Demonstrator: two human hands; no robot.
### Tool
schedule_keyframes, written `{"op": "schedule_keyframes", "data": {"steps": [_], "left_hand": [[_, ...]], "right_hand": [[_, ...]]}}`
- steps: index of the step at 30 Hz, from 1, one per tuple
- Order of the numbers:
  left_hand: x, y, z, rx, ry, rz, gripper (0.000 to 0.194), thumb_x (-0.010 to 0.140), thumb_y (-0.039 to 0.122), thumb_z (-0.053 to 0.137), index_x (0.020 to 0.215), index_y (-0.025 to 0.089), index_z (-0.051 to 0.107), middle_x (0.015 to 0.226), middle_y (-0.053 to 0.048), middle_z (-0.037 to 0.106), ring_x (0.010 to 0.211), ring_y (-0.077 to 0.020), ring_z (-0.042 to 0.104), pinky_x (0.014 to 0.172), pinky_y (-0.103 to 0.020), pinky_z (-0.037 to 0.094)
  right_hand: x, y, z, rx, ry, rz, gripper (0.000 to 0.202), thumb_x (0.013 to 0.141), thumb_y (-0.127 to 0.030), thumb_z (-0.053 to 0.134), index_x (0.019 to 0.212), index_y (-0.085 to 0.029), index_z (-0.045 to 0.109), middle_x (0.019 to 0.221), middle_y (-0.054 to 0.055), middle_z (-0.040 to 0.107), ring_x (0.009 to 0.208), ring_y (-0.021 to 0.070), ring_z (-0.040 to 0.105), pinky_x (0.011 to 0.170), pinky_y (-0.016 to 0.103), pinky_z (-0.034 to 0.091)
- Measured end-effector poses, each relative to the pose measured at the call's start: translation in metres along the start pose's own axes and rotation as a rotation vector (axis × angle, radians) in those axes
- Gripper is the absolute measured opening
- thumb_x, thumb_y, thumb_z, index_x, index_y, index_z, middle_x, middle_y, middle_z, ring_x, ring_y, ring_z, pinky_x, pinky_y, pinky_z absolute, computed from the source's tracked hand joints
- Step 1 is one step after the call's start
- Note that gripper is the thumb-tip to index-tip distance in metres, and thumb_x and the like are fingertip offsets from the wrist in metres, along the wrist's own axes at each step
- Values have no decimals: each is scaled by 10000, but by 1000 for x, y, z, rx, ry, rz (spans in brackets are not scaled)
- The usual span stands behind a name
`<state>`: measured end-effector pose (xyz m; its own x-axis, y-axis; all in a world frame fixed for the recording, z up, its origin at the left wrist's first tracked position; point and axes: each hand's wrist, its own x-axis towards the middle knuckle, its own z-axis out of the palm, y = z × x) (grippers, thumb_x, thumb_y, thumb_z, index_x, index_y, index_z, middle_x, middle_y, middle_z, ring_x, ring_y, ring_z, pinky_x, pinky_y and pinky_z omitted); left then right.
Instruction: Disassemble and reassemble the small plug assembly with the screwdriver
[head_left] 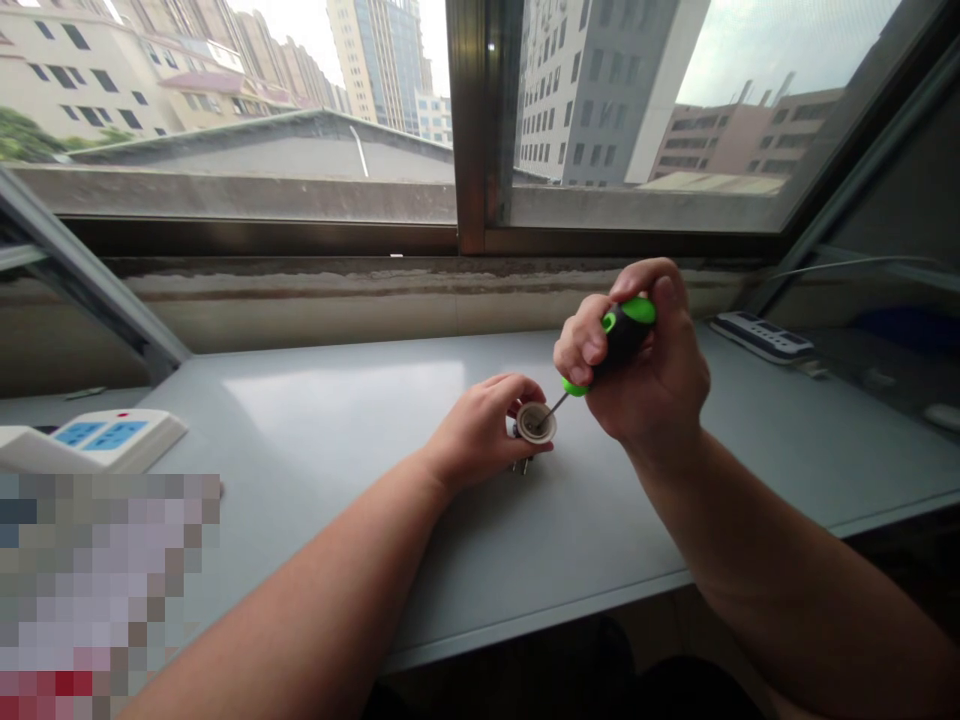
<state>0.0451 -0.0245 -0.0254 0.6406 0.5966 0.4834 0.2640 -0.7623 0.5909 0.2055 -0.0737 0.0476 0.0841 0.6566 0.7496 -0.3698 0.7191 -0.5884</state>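
Screwdriver gripped in my right fingers points into the round fitting my left fingers clasp, between near and far edges of the table; I judge work begun, unfinished.

One camera here, worn on the person's head, peering forward and down across a pale desk toward a big window that fills the top. It's pretty close in, with the left forearm at the bottom, the right forearm at lower right, and the left hand and right hand near the middle.
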Motion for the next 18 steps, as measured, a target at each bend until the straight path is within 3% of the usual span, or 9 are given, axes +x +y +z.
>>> {"op": "schedule_keyframes", "data": {"steps": [3,7,11,15,18], "left_hand": [[0,2,-1,-6,-14,-14,368,735,248,895,1005,203,648,978,-25,698,840,-182,648,799,-330,558],[1,3,-1,-22,-27,-16,371,739,264,894,1013,202,651,988,-29,698,851,-185,648,803,-334,562],[1,3,-1,-17,-39,-7,377,736,289,893,1013,211,650,987,-24,700,856,-191,652,797,-334,561],[0,3,-1,-13,-42,-8,372,741,290,886,1009,216,640,1006,-26,708,860,-194,661,792,-331,552],[0,2,-1,14,-44,2,377,751,298,882,1021,219,630,986,-16,701,841,-189,653,782,-325,534]], "right_hand": [[0,-2,-1,-24,25,-46,327,993,-598,563,918,-299,455,725,-52,502,527,107,499,381,191,377],[0,-2,-4,-126,69,-77,348,883,-505,763,887,-284,495,891,-20,515,695,115,575,400,179,424],[-1,0,-3,-114,63,-32,286,963,-567,637,997,-299,544,815,-21,551,625,115,577,439,210,483],[-2,-1,2,-60,76,6,282,1000,-588,549,1010,-317,469,824,-30,558,582,111,557,395,188,430],[-2,-1,2,-44,60,-21,349,923,-581,674,956,-301,468,938,-19,529,663,104,579,382,168,414]]}}
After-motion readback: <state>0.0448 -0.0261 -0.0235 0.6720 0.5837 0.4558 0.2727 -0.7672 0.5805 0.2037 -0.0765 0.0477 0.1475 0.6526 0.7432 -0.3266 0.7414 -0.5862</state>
